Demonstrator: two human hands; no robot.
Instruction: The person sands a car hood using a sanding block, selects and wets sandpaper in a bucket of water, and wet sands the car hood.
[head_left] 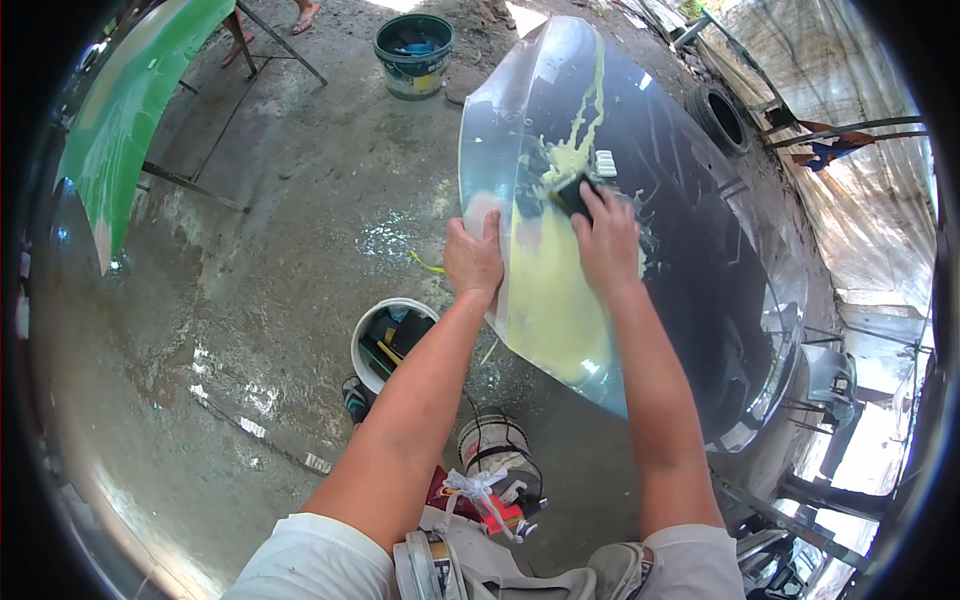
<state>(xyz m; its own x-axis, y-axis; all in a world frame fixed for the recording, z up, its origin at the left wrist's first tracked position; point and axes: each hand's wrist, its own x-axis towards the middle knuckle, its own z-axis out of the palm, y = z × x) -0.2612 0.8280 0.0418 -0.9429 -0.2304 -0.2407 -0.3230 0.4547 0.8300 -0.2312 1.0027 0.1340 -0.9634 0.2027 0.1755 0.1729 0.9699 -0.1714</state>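
Spread over the near left part of a dark curved panel (pixel 700 240), a yellow-green coating (pixel 560 310), with thin streaks reaching far. Stretched roughly near to far, the panel's long axis, far end tipped left. At the panel's left edge, the left hand (pixel 473 258), thumb pointing far; impossible to tell, gripping or merely resting. Slightly farther and well to the right, the right hand (pixel 608 240), fingers closed over a black block (pixel 572 195), a grip already loaded. Just far and left of the right palm, on the panel where broad coating narrows to streaks, the block; clearly nearer to the right hand.

Hard to make out, near to far: the contents of a pale bucket (pixel 493 438) between the forearms; a shoe (pixel 354 398), only partly showing; dark things in a white bucket (pixel 398 302), partly behind the left forearm (pixel 410 400); a pale blurred patch (pixel 484 207) by the left thumb, possibly something held; the block's long axis, masked by fingers; a white ribbed patch (pixel 605 163) right of the block, perhaps just a reflection; at far left, a green panel (pixel 160 100), cut off by the view's rim
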